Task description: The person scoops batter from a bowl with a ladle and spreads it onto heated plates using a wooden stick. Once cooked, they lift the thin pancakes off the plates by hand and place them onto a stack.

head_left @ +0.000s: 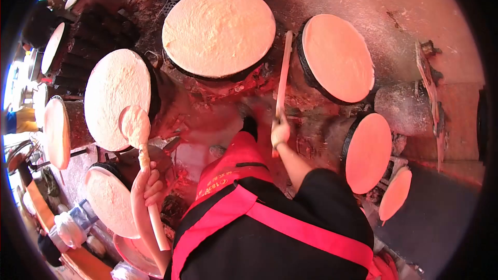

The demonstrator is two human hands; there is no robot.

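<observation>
Batter-coated round griddles (233, 76) ring a red-lit floor (199, 151); left hand (152, 184) grips a ladle (136, 122), right hand (280, 132) a long stick (284, 83).

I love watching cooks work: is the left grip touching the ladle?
Touching: the head view plainly shows the left grip wrapped around the ladle.

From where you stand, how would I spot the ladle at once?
Start at the red apron, bottom centre; to its left, the left hand grips the ladle. Its rounded head, coated with pale mixture, shows against a large pale disc. Unlike the long straight stick in the right hand, the ladle widens at its end.
</observation>
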